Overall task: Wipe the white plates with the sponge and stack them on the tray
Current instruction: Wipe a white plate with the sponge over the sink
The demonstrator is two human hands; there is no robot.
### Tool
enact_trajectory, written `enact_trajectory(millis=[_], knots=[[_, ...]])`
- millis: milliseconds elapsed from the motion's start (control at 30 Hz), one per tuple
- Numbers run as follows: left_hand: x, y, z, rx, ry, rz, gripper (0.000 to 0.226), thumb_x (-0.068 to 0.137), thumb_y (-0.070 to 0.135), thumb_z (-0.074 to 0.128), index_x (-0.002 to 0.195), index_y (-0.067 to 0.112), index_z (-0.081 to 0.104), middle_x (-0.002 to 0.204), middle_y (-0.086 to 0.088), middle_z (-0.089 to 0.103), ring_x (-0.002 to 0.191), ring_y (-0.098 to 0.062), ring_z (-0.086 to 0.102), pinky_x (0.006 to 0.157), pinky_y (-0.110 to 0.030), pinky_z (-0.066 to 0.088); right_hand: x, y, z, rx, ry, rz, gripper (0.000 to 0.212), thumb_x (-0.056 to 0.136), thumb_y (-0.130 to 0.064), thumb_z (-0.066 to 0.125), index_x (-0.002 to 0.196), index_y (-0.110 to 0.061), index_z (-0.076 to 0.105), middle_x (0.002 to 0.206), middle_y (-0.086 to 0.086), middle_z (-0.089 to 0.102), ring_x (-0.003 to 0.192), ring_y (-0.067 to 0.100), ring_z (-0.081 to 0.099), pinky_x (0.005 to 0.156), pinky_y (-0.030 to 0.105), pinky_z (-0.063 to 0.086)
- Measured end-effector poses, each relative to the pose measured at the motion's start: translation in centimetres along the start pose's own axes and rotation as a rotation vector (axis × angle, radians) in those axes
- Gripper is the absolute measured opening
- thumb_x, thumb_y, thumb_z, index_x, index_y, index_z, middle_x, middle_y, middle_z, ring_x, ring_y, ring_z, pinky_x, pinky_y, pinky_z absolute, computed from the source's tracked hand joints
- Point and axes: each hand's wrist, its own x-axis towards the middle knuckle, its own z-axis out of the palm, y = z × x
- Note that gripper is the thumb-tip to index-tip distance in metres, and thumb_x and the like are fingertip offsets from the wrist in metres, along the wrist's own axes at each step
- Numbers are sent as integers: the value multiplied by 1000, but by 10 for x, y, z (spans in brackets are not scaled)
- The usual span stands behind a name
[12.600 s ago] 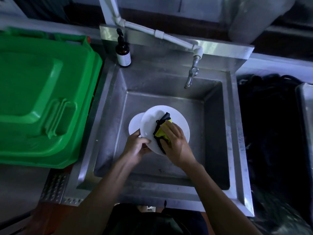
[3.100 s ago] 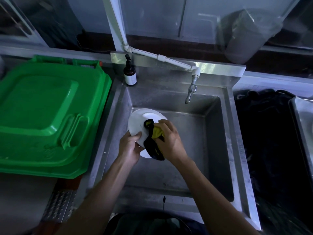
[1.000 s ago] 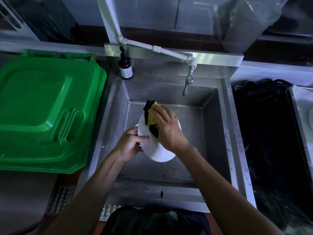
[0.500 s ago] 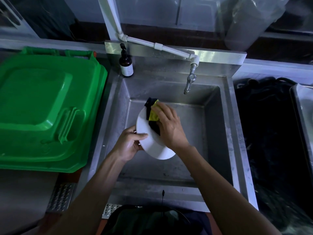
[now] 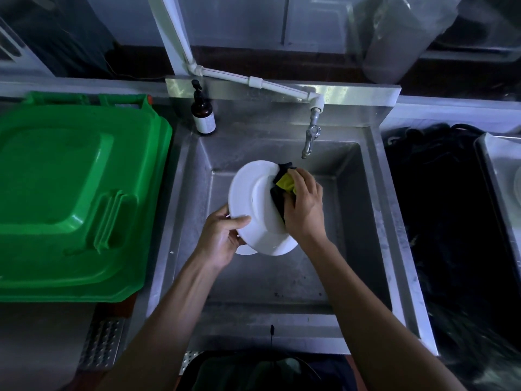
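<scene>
— Hands, what do they hold?
— Left hand (image 5: pixel 222 238) grips the tilted white plate (image 5: pixel 253 204) by its near-left rim over the sink (image 5: pixel 375 221) middle; right hand (image 5: pixel 306 207) presses the yellow-black sponge (image 5: pixel 284 183) on its far-right edge.

Two white plates (image 5: pixel 253 190), one yellow-and-black sponge (image 5: pixel 284 183), one steel sink (image 5: pixel 366 221), one tap (image 5: pixel 310 136), one brown pump bottle (image 5: pixel 203 114), one green bin lid (image 5: pixel 70 187), two hands (image 5: pixel 222 238).
</scene>
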Motion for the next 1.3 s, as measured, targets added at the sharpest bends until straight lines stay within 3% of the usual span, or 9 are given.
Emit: enact_trajectory(millis=[167,333,567,667,767,900,1200,1300], knots=[[2,-4,6,-21,6,-7,41,71,4,66,111,14,73,109,-14,74,94,-32,71,75,-46,60,-15,5,7,-6,11,77,50,93,-6,53,142,-11,49,151,6,42,125,36,39,107,49,35],[7,-6,12,-58,47,-30,51,73,4,66,124,6,66,119,-19,69,101,-35,65,91,-51,49,-35,0,15,6,25,117,50,91,-5,54,141,-11,51,149,7,44,122,36,40,105,48,36],[19,-12,16,-135,92,-44,43,88,-4,55,129,9,63,112,-13,70,95,-28,66,69,-31,58,-65,-11,20,-41,48,49,49,96,-14,56,144,-10,46,154,7,38,128,34,39,107,47,36],[22,-19,16,-174,81,-68,35,89,-4,55,116,14,68,107,-11,72,94,-28,68,72,-34,59,-71,-3,15,-32,48,51,51,96,-11,54,147,-11,43,157,8,34,133,34,35,107,50,35],[25,-26,20,-146,48,-97,36,89,-3,56,120,13,66,116,-15,69,103,-31,66,85,-42,55,-74,11,9,-12,58,83,53,94,-3,52,146,-8,44,156,13,34,134,38,35,109,53,34],[25,-32,28,-92,-4,-112,33,89,-3,57,108,18,73,111,-8,75,97,-25,72,79,-38,60,-73,32,-1,12,87,126,54,92,4,50,146,-4,44,155,16,34,135,38,34,112,53,33],[29,-32,56,14,-111,-120,29,92,-2,54,107,14,71,103,-6,76,90,-25,72,73,-38,57,-47,82,-47,104,207,262,55,88,6,50,141,-8,49,146,9,46,126,29,46,108,32,35],[31,-30,75,76,-127,-101,22,88,-3,58,100,11,69,95,-13,66,88,-34,56,68,-39,44,-41,102,-75,97,200,257,50,88,8,52,136,-6,55,138,9,53,122,22,52,101,22,39]])
